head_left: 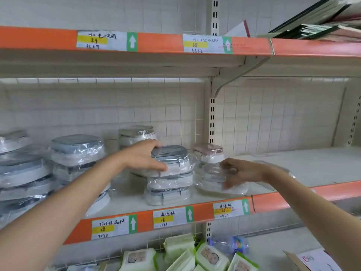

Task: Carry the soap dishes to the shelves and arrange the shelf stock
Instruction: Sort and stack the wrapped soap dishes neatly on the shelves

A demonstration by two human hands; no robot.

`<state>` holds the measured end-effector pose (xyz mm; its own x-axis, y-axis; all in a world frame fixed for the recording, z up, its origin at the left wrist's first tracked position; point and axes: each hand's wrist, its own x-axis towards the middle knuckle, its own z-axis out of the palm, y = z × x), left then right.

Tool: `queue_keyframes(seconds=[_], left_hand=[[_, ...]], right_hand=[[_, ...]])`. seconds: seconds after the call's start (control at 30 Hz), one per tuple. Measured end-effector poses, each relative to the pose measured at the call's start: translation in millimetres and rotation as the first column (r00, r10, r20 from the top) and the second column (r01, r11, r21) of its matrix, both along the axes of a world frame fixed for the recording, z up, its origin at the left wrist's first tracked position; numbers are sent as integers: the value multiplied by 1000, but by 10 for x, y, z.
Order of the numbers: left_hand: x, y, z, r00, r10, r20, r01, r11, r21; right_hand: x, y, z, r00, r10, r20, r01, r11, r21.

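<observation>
Two hands work the shelf: left hand grips the top grey soap dish, right hand pinches a clear-wrapped soap dish.

Right hand blurred; leftmost wrapped dishes cut by edge.

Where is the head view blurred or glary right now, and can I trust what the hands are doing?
Head view: the right hand is motion-smeared over a clear wrapped dish, its grip unreadable; the left hand is sharper, on the top grey-lidded soap dish; plastic wrap glares on the left stacks; the orange shelf edge bows from wide-angle distortion.
</observation>
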<state>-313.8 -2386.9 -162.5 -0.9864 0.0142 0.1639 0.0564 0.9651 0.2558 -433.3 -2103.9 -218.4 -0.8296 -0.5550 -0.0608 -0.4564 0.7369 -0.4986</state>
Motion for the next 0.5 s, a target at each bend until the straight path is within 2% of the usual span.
queue_keyframes(seconds=[0.1,0.33,0.5], left_hand=[[-12,-34,-7,1000,-7,31,9,996,-84],[-65,-27,-78,999,-30,-29,28,996,-81],[-82,-39,-86,998,-55,-32,54,997,-52]], right_hand=[[-46,-1,-64,1000,-14,-20,15,999,50],[-45,-2,-71,995,5,-96,14,981,194],[-143,-87,16,977,-31,-212,38,999,26]])
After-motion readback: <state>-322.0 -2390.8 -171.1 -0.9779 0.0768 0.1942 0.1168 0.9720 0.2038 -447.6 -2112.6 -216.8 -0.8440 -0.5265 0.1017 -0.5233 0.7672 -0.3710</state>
